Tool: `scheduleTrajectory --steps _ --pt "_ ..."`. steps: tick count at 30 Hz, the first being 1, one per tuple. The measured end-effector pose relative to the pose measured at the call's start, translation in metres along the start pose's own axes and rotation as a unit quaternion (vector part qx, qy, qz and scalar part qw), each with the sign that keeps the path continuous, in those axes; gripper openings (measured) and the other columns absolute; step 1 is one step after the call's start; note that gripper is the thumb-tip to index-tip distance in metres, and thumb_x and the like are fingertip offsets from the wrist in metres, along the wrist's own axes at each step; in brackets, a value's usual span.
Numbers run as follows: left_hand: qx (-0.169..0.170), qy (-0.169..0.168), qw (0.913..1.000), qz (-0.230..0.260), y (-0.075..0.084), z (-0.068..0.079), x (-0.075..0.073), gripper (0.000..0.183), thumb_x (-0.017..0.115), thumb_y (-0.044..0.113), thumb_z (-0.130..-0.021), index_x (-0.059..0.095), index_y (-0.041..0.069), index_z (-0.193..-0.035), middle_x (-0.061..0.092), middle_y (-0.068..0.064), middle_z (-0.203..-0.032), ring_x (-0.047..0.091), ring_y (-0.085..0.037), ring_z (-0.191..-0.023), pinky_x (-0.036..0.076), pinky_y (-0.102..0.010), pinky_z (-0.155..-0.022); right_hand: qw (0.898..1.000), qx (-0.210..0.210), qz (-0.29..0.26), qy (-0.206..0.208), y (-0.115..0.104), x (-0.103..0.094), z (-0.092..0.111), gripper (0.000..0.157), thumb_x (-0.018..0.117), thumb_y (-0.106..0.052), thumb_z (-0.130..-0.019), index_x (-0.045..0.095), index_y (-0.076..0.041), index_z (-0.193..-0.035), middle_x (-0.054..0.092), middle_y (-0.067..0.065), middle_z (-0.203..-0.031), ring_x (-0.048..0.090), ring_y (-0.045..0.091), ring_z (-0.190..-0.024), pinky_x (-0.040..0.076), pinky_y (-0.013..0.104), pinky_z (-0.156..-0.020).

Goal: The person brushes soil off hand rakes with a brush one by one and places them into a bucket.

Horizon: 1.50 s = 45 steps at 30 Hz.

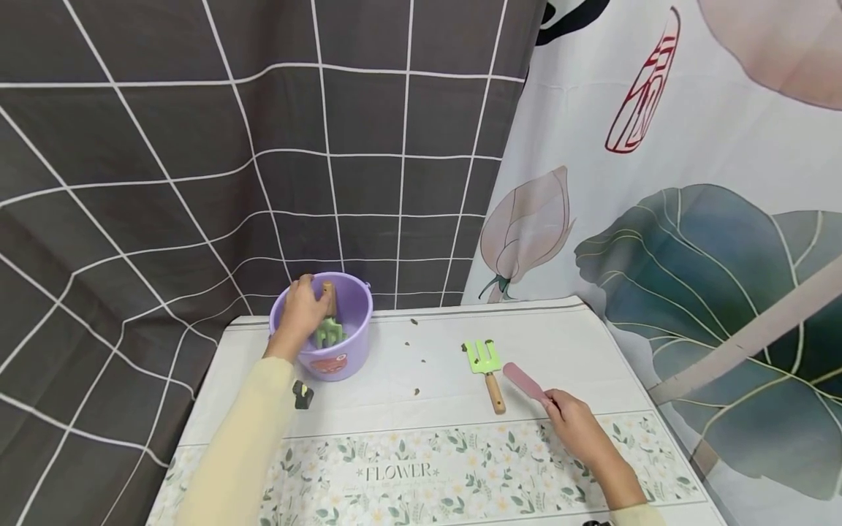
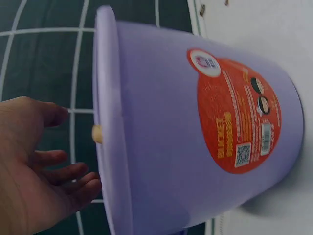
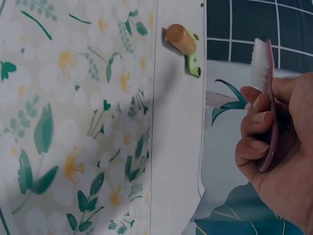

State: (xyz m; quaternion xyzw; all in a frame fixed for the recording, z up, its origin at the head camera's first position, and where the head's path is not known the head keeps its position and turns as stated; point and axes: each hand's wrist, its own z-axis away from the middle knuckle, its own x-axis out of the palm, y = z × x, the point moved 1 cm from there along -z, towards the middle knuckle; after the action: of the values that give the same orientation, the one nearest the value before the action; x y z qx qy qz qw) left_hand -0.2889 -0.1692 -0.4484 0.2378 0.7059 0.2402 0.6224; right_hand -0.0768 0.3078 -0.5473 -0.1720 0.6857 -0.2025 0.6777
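Saw at far left a dark curtain with white grid lines, behind a white table. Found next the left hand, reaching from a pale yellow sleeve to the left part of a purple bucket's rim, with thumb and fingers apart and slightly bent; could not tell whether touching the rim. Saw inside the bucket, just beside that hand, a green fork, tines down, wooden handle up. Made out a red sticker on the bucket's wall in the left wrist view. Noted brown crumbs scattered on the table right of the bucket. Came next to a lime fork lying on the table, tines toward the far edge, with brown bits at the tines. Found, near its right side, a pink brush above the table, with the right hand's fingers clamped around the handle; noticed white bristles in the right wrist view. Saw at far right a pale curtain printed with leaves and a bud.
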Motion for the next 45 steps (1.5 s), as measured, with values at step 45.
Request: scheduleTrajectory --steps 45 --pt "0.209 0.073 0.9633 0.152 0.065 0.090 0.052 0.049 0.075 0.011 -0.093 0.059 0.000 -0.138 0.062 -0.020 -0.136 0.061 -0.039 -0.124 0.050 -0.051 -0.111 0.999 -0.016 0.023 0.031 0.027 -0.020 -0.021 0.031 0.052 -0.014 -0.108 0.061 0.011 -0.124 0.069 0.024 -0.108 0.064 0.028 -0.088 0.058 0.047 -0.073"
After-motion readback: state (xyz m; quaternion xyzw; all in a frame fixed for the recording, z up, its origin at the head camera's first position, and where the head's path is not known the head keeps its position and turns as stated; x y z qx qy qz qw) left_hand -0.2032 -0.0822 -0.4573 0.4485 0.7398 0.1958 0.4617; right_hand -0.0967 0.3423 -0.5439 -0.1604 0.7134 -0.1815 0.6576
